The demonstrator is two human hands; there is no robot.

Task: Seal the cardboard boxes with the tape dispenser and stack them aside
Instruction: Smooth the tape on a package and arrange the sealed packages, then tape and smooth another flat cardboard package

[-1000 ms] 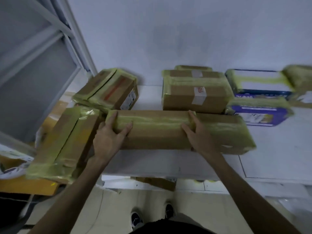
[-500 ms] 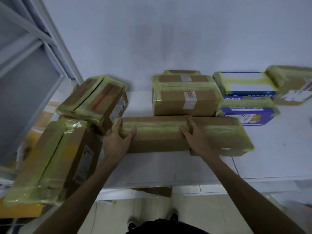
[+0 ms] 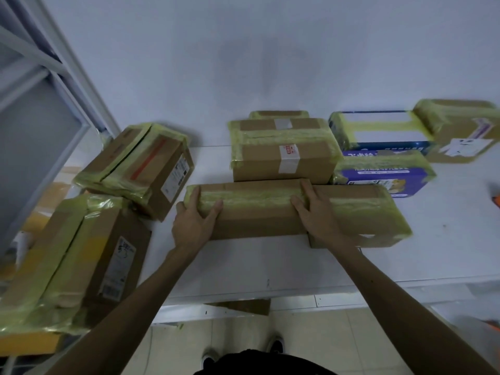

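Observation:
A long cardboard box [image 3: 257, 220] with yellow-green tape along its top lies on the white table [image 3: 270, 269], in the middle. My left hand [image 3: 193, 220] lies over its left end, fingers straight across the corner and thumb on top. My right hand [image 3: 315, 215] rests at its right end, fingers straight, where it meets a second taped box [image 3: 365, 215]. Behind them stands a taped box with a white strip [image 3: 281, 158].
Two taped boxes [image 3: 140, 169] [image 3: 70, 266] lie tilted at the table's left end by a window frame. Blue and purple taped cartons [image 3: 384, 171] and another brown box [image 3: 460, 128] stand at the back right. A small orange thing [image 3: 496, 201] shows at the right edge.
With both hands on it, the long box and the one touching it have slid to the right along the table. The view has also swung a little left and down.

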